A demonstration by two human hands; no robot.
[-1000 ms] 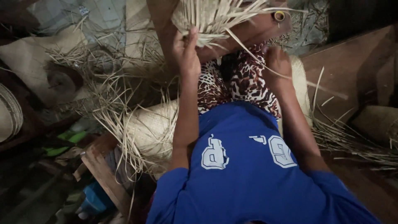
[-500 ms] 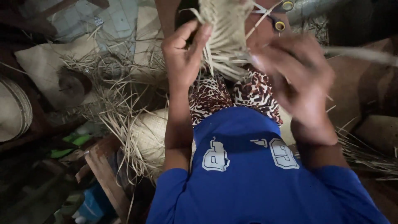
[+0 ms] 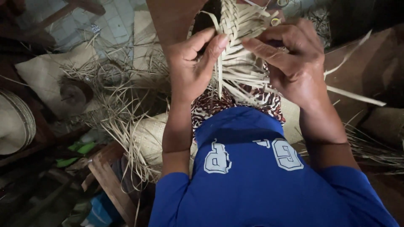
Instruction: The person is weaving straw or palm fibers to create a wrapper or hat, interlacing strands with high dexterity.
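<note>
A pale braided band of dried leaf strips (image 3: 235,38) hangs in front of my chest, its loose ends fanning down over my patterned lap cloth (image 3: 229,103). My left hand (image 3: 191,63) pinches strips at the band's left edge between thumb and forefinger. My right hand (image 3: 290,59) grips strips at its right edge, fingers pointing left. One long flat strip (image 3: 355,96) trails away from under my right hand. My blue shirt (image 3: 256,176) fills the lower middle.
Loose leaf strips (image 3: 113,105) and a woven mat (image 3: 149,138) lie on the floor at left. A round woven hat (image 3: 14,122) sits at the far left. A wooden stool corner (image 3: 107,180) is lower left. More strips (image 3: 370,147) lie at right.
Both hands have come up together onto the braid. The right hand, blurred in motion half a second ago, now rests on the strips, and the view has moved closer.
</note>
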